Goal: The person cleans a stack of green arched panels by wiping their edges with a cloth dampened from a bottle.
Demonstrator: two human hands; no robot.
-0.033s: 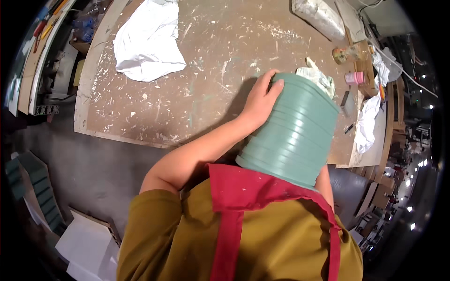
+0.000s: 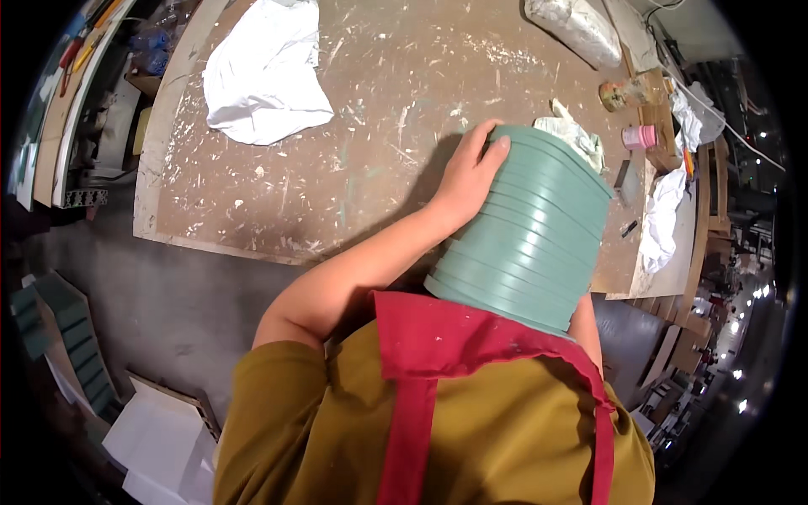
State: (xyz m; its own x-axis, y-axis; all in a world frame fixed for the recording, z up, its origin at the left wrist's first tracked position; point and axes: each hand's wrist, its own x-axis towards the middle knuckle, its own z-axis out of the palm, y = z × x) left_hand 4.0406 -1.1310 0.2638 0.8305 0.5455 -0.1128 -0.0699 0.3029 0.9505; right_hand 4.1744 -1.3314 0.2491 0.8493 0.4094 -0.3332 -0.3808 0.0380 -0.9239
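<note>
Gripping the green tub [image 2: 534, 227] near its upper rim, the left hand [image 2: 465, 178] reached in from the lower left, its fingers [image 2: 481, 133] bent over the edge and its thumb [image 2: 499, 150] laid along the ribbed outer wall. With the tub taken as the middle of a clock face, that hand sat at ten o'clock. The right forearm [image 2: 587, 328] showed at five o'clock, just beside the lower rim, but the right hand was hidden behind the tub, so I could not tell whether its fingers grasped anything. The tub leaned, its upper end tipped away from the body over the near side of the desk [image 2: 278, 198], and its lower rim met the top of the red apron [image 2: 454, 337] in the view, at seven o'clock; whether the two touched was unclear. A white cloth [image 2: 265, 80] lay well apart at ten o'clock on the scuffed, paint-flecked desk. Just past the upper rim, at one o'clock, was a crumpled pale rag [image 2: 566, 135], partly covered by the tub. A long wrapped bundle [image 2: 576, 35] lay farther off at twelve, a stained jar [image 2: 620, 94] at one, and a small pink pot [image 2: 640, 137] between one and two. A grey block [image 2: 625, 181] was near at two, while a second white cloth [image 2: 663, 223] hung crumpled at three.
</note>
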